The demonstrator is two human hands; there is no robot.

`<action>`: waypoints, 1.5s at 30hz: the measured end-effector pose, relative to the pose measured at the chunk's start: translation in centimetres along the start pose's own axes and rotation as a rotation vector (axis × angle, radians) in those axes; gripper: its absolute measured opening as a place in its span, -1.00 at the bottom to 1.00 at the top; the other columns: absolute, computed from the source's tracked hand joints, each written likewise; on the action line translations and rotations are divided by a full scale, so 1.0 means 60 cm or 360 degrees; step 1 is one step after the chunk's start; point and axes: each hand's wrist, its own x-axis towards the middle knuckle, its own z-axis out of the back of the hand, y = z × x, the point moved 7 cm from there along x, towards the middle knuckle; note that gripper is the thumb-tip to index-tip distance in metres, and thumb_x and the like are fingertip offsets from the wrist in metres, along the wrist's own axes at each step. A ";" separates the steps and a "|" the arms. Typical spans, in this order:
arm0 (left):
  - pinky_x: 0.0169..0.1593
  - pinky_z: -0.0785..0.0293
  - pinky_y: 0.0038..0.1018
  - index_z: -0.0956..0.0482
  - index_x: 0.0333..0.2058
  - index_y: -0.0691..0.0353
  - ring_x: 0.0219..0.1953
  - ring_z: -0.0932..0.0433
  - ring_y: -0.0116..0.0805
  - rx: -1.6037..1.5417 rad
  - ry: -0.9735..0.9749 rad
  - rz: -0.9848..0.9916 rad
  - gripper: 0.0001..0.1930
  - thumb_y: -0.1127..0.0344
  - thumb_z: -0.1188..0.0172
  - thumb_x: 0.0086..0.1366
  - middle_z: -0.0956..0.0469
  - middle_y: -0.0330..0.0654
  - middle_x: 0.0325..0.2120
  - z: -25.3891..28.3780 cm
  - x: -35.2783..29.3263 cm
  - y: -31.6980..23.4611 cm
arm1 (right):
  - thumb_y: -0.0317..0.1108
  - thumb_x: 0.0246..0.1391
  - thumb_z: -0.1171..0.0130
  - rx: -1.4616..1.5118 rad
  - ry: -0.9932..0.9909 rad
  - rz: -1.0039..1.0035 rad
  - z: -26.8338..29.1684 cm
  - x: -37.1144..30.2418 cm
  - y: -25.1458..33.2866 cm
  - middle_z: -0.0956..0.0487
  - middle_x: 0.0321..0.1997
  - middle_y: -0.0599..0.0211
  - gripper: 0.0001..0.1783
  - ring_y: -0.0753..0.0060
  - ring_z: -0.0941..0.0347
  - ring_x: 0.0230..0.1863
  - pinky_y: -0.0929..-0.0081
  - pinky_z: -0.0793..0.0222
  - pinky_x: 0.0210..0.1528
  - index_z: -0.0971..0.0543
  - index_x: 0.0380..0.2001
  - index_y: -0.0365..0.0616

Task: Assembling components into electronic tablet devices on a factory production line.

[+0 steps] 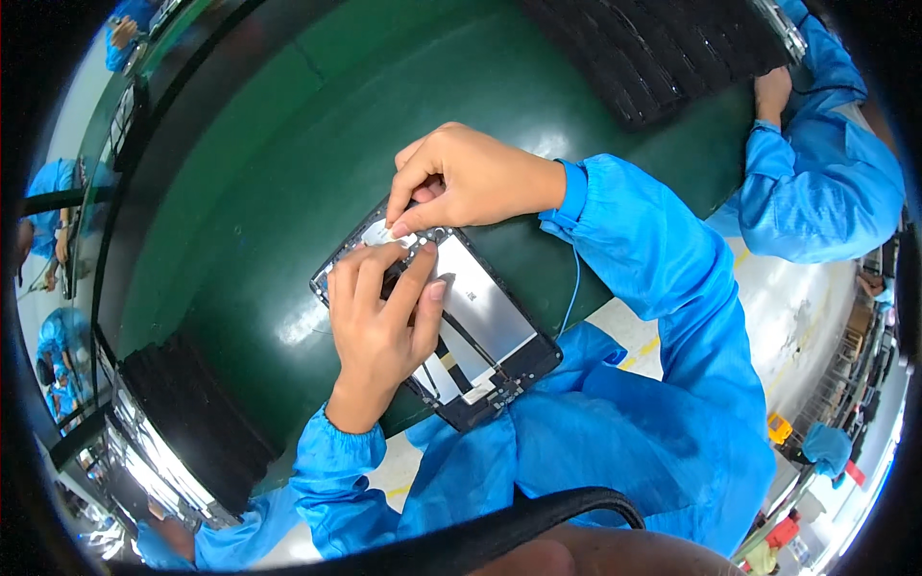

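Observation:
An opened tablet [485,298], with a black frame and a silver inner panel, lies tilted on the green table near its front edge. My left hand [370,312] is spread over the tablet's left side, with fingertips touching its upper part. Just above them, my right hand [456,178] pinches thumb and forefinger together at the tablet's top end. A small whitish piece [377,233] shows beside that pinch. Whatever lies between the right fingertips is too small to make out. Black strips and small parts show at the tablet's lower end.
The green table [250,230] curves around me. Black ribbed mats [663,58] lie at the far right, and another black mat [197,422] is at the left. A co-worker in blue [816,182] sits to the right. A thin blue cord [576,283] hangs from my right wrist.

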 end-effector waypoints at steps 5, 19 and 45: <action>0.16 -0.56 -0.01 -0.87 0.02 0.14 0.04 -0.61 0.01 0.0033 0.0004 -0.0028 -0.67 0.30 -0.54 0.28 -0.66 -0.10 -0.02 -0.004 0.002 -0.004 | -0.33 0.16 -0.60 0.0034 0.0001 0.0002 0.001 0.000 -0.003 -0.53 -0.48 0.44 -0.84 0.54 -0.38 -0.43 0.39 -0.29 -0.38 -0.92 -0.20 -0.10; 0.11 -0.61 -0.09 -0.86 0.05 0.20 0.01 -0.64 0.03 0.0155 -0.0004 -0.0074 -0.67 0.38 -0.50 0.31 -0.69 -0.04 -0.02 -0.009 -0.003 -0.016 | -0.33 0.15 -0.59 -0.0097 -0.0052 0.0112 -0.013 -0.001 0.000 -0.51 -0.49 0.40 -0.84 0.46 -0.41 -0.45 0.34 -0.30 -0.38 -0.93 -0.21 -0.08; 0.01 -0.59 -0.14 -0.84 -0.01 0.25 -0.05 -0.64 -0.03 0.0123 -0.0004 -0.0057 -0.69 0.37 -0.54 0.27 -0.68 -0.06 -0.05 -0.003 0.018 -0.011 | -0.27 0.12 -0.61 -0.0212 -0.0164 0.0116 -0.004 0.004 0.011 -0.48 -0.53 0.36 -0.84 0.32 -0.43 -0.48 0.22 -0.28 -0.39 -0.94 -0.24 -0.04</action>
